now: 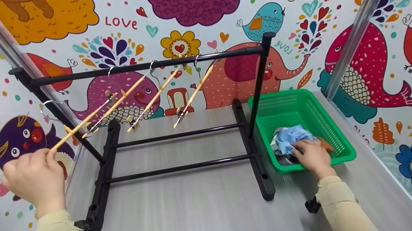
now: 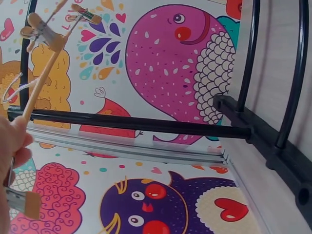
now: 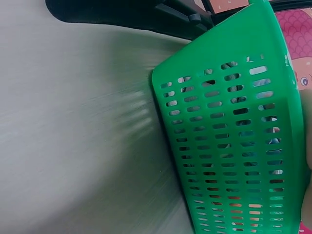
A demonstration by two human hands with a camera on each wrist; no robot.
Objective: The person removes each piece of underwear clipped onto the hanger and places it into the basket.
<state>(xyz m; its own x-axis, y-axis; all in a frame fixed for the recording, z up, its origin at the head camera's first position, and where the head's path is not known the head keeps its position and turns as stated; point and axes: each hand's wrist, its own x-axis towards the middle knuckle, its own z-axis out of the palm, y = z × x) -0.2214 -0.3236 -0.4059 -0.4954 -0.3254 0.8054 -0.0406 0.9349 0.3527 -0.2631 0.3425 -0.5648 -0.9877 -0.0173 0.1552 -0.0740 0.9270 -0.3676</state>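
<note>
My left hand (image 1: pixel 35 175) grips one end of a wooden clip hanger (image 1: pixel 77 128), raised left of the black rack (image 1: pixel 151 65). Its metal hook points up near the rack's left post. In the left wrist view, clips (image 2: pixel 46 34) show at the hanger's far end and another near my fingers. My right hand (image 1: pixel 313 157) reaches over the near rim of a green basket (image 1: pixel 338 139) and pinches cloth in the pile. A light blue cloth (image 1: pixel 292 138) lies on top, with dark and orange pieces (image 1: pixel 326 145) beside it. The fingertips are partly hidden.
Several wooden clip hangers (image 1: pixel 156 98) hang from the rack's top bar. Two lower bars (image 1: pixel 181 169) join its feet on the grey tabletop (image 1: pixel 187 217). Patterned walls (image 1: pixel 184 11) stand behind and on both sides. The basket sits beside the rack's right foot (image 1: pixel 262 179).
</note>
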